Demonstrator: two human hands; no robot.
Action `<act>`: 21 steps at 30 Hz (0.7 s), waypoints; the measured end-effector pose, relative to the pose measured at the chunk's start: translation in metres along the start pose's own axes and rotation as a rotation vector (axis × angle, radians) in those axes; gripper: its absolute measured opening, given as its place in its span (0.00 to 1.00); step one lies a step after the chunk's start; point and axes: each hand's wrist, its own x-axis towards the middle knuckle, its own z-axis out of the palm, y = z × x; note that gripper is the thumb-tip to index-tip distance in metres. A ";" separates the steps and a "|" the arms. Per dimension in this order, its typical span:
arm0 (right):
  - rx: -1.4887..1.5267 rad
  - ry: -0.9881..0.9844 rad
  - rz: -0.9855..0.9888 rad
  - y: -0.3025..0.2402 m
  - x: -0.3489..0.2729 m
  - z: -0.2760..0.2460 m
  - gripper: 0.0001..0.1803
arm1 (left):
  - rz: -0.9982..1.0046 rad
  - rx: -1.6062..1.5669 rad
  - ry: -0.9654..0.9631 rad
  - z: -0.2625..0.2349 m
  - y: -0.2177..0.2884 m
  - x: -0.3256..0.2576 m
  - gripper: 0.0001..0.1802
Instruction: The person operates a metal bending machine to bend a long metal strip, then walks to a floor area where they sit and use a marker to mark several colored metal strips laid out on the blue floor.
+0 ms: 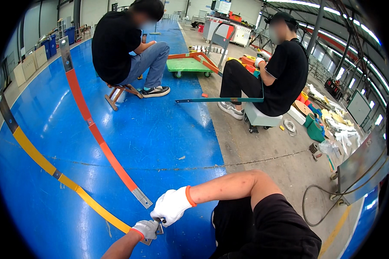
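Observation:
My left hand (146,229), in a pale glove with an orange cuff, is closed over the near end of a long yellow metal bar (100,210). The bar's bare metal tip shows below the fingers. Close beside it, my right hand (173,206), in a white glove, has its fingers pressed together over something small and dark, mostly hidden. A small bare metal piece (160,229) shows under those fingers. Just beyond my right hand lies the bare end of a long red bar (112,161), which is sleeved along its middle and has holes in its metal ends.
Two people sit ahead: one on a wooden stool (121,93), the other on a white wheeled seat (262,117) with a green bar (220,100). A green cart (188,65) stands between them. At right are a metal cabinet (363,168) and a black cable (306,203).

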 end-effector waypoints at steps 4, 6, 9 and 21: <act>0.011 -0.005 0.010 0.000 0.001 0.000 0.18 | 0.003 0.006 0.007 -0.001 0.000 -0.001 0.32; 0.009 -0.002 0.011 0.000 0.001 0.000 0.18 | 0.006 0.006 0.009 -0.001 0.000 -0.001 0.32; 0.006 0.008 0.003 0.000 0.001 0.000 0.17 | 0.007 0.001 0.006 -0.003 0.000 -0.002 0.32; 0.015 0.009 0.012 -0.002 0.000 -0.002 0.17 | 0.011 -0.001 0.021 -0.003 0.000 -0.002 0.32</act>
